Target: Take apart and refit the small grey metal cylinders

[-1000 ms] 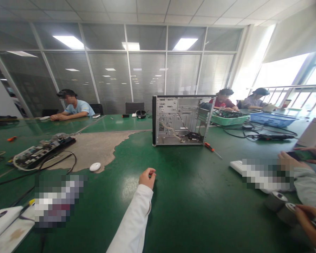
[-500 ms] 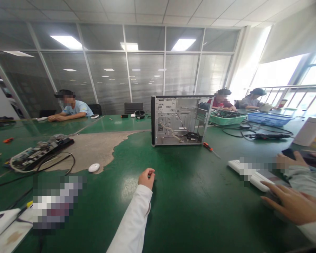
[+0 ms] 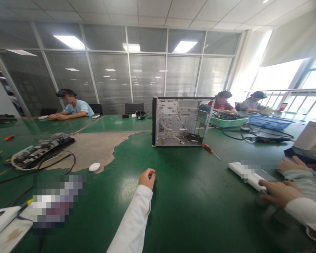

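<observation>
My left hand [image 3: 147, 178] rests on the green table in front of me, fingers loosely curled in and thumb close to them, with nothing visible inside. Farther ahead stands an open computer case [image 3: 183, 121], its side panel off and wires and a black fan showing within. At the right, my right hand [image 3: 281, 193], slightly blurred, has thumb and index finger around the near end of a long white case [image 3: 249, 175] lying flat. A screwdriver [image 3: 208, 149] with an orange and black handle lies by the computer case's right corner.
Another person's hands [image 3: 295, 164] hold a dark object at the right edge, beside a white cylinder [image 3: 310, 135]. Green basket [image 3: 228, 121] and blue basket [image 3: 270, 122] stand behind. A power-supply-like circuit assembly [image 3: 42, 149], cables and a white oval puck [image 3: 94, 167] lie left.
My right hand has moved left and closed its fingers around the white case's end. The other person's hands have shifted slightly. My left hand stays put.
</observation>
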Motion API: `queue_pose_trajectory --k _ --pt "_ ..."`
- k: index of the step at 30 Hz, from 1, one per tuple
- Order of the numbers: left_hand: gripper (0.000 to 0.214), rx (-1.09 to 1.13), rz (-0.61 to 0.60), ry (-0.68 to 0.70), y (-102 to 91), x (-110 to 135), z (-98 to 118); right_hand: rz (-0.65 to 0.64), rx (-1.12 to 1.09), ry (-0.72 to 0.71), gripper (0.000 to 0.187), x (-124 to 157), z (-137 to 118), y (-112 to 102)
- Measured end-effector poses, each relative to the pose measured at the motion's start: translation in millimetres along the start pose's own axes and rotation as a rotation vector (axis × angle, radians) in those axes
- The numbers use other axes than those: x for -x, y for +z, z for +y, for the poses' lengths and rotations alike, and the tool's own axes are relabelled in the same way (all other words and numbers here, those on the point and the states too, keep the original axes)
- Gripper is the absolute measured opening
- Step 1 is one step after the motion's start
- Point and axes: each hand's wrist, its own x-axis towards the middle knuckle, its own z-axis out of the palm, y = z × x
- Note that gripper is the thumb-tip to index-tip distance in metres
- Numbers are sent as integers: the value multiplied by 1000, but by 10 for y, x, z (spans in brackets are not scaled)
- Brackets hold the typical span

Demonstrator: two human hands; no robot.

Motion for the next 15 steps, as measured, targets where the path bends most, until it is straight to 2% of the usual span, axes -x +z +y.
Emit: queue_pose_trajectory --k 2,4,6,8,15 --pt "16 -1 -2 -2 1 -1 -2 -207 -17 -73 23 -71 -94 -46" --pt "16 0 -7 -4 0 -2 -3 -321 -27 -107 23 -165 -298 -137" --pt "17 2 -11 -3 0 -3 -3 -315 -18 -145 22 -260 -623 -251" --pt "17 4 -16 1 3 -5 -4 -279 -33 -245 24 -343 -1035 -370" --pt "16 12 -25 22 -12 -15 -17 -247 -259 -538 35 -527 -2537 -679"
